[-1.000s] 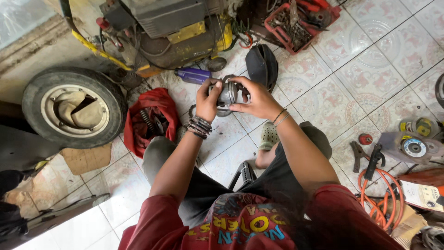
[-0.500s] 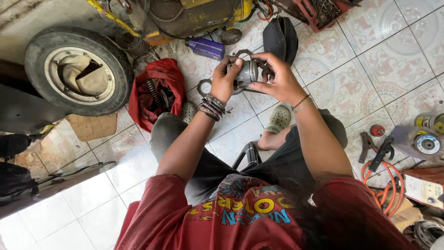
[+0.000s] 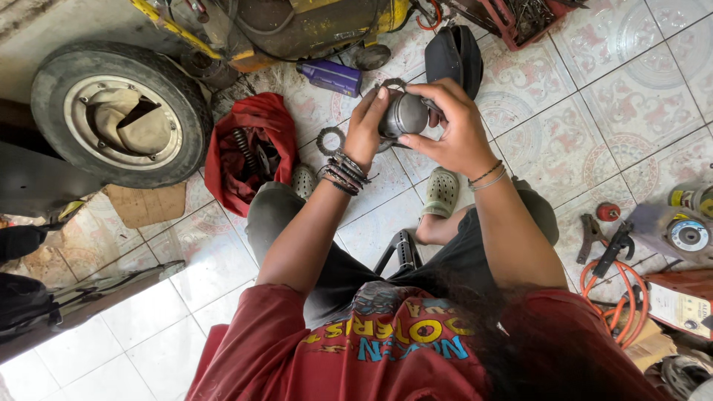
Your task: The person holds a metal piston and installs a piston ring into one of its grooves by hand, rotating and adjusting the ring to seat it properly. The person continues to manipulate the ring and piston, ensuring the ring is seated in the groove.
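Observation:
A round grey metal engine part (image 3: pixel 405 115) is held up in front of me between both hands. My left hand (image 3: pixel 365 128), with dark bracelets at the wrist, grips its left side with the thumb on top. My right hand (image 3: pixel 448 128) wraps its right side, fingers curled over the top and front. I sit low with knees bent, in green clogs (image 3: pixel 441 192), above the patterned tile floor.
A small wheel with tyre (image 3: pixel 119 111) lies at left by a yellow machine body (image 3: pixel 297 26). A red cloth bag with springs (image 3: pixel 249 148), a toothed ring (image 3: pixel 329 139), a purple bottle (image 3: pixel 331 76) and a black pouch (image 3: pixel 454 53) lie ahead. Pliers (image 3: pixel 590 236), orange cable (image 3: pixel 616 293) and grinder discs (image 3: pixel 687 234) are at right.
The view has shifted, so my hands and the part sit higher and further right in the frame. Both hands keep hold of the part and have turned it slightly.

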